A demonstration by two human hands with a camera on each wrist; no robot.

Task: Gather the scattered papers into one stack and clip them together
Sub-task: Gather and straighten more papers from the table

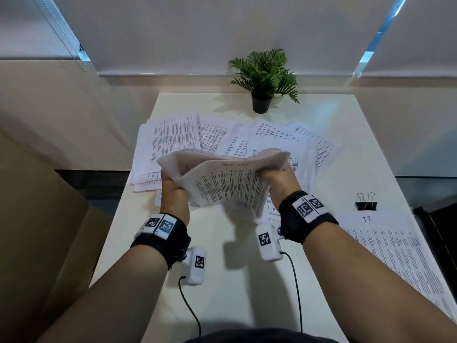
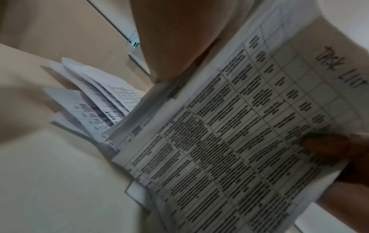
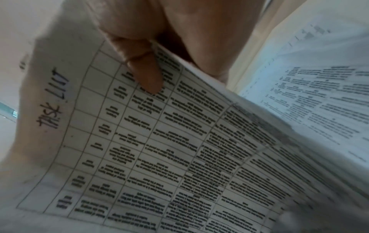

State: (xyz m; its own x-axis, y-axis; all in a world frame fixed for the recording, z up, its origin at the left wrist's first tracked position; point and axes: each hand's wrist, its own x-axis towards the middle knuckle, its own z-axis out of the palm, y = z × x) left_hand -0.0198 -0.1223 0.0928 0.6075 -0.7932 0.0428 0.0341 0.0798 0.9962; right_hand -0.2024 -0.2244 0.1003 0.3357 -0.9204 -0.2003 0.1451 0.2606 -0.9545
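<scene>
A bundle of printed sheets (image 1: 227,184) is held up above the white table (image 1: 235,280), bowed between both hands. Its top sheet (image 2: 229,141) carries a table and the handwritten words "TASK LIST" (image 3: 48,100). My left hand (image 1: 173,191) grips the bundle's left edge. The right hand (image 1: 277,181) grips its right edge, thumb (image 3: 147,75) pressed on the top sheet. More printed papers (image 1: 178,137) lie fanned over the table behind the bundle. A black binder clip (image 1: 366,203) sits on the table to the right of my right wrist.
A potted fern (image 1: 265,78) stands at the table's far edge. Another printed sheet (image 1: 400,263) lies at the near right, under my right forearm. Two cables (image 1: 298,293) trail from the wrist cameras over the near table. A beige wall panel (image 1: 37,219) borders the left.
</scene>
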